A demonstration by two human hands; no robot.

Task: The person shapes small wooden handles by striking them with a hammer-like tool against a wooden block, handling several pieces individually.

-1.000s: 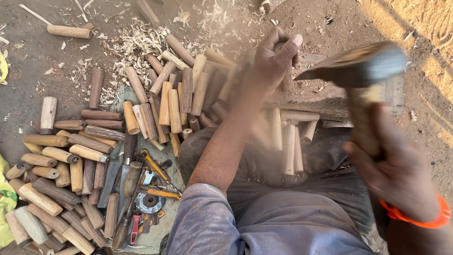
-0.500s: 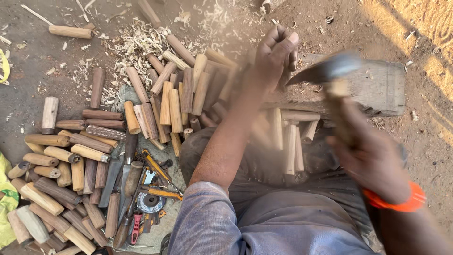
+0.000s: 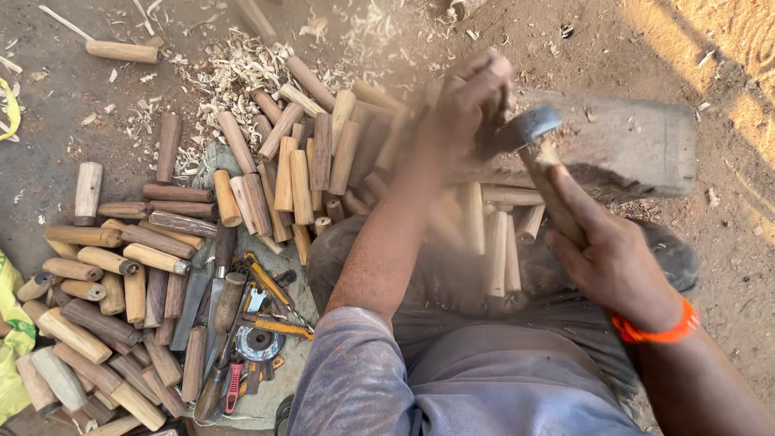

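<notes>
My left hand [image 3: 468,101] is closed around a small wooden piece held upright on a grey wooden block [image 3: 638,145]; the piece itself is mostly hidden by my fingers. My right hand [image 3: 605,258], with an orange band at the wrist, grips the wooden handle of a hatchet [image 3: 529,129]. Its metal head is down beside my left hand, at the workpiece. Motion blur smears both hands.
Many short wooden pegs [image 3: 299,161] lie heaped on the dirt at left and centre, with pale shavings [image 3: 218,69] behind them. Hand tools, including a saw blade disc [image 3: 257,341] and pliers [image 3: 270,282], lie on a cloth. More pegs [image 3: 496,242] rest by my knees.
My right hand has swung the hatchet down and leftward, from raised at the right to beside my left hand on the block. The left hand stayed in place.
</notes>
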